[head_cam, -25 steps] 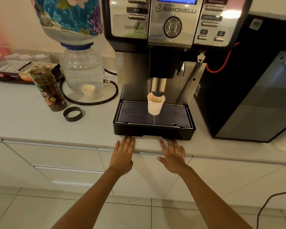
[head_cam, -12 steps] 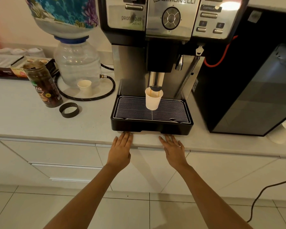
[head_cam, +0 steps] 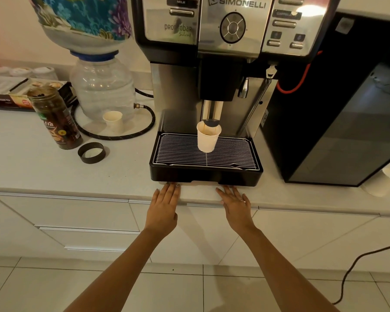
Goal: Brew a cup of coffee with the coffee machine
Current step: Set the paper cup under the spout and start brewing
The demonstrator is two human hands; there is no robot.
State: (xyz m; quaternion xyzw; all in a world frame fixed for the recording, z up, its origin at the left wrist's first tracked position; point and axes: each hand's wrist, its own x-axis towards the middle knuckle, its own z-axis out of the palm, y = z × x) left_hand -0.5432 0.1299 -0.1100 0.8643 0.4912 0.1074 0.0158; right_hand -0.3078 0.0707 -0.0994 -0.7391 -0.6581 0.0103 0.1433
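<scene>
A steel and black coffee machine (head_cam: 230,37) stands on the white counter (head_cam: 43,167). A white paper cup (head_cam: 207,138) sits on the wire grid of its black drip tray (head_cam: 205,176), right under the spout (head_cam: 211,115); brown coffee shows inside the cup. My left hand (head_cam: 163,208) and my right hand (head_cam: 235,207) lie flat on the counter's front edge, fingers straight, fingertips just short of the tray. Both hands hold nothing.
Left of the machine are a clear water jug (head_cam: 103,88) under an upturned bottle, a black hose (head_cam: 131,134), a small paper cup (head_cam: 113,120), a coffee jar (head_cam: 54,118) and its black lid ring (head_cam: 91,152). A black appliance (head_cam: 338,122) stands at the right.
The camera has tilted downward and the view has slid up slightly. Both hands stay flat on the counter edge; the cup has not moved.
</scene>
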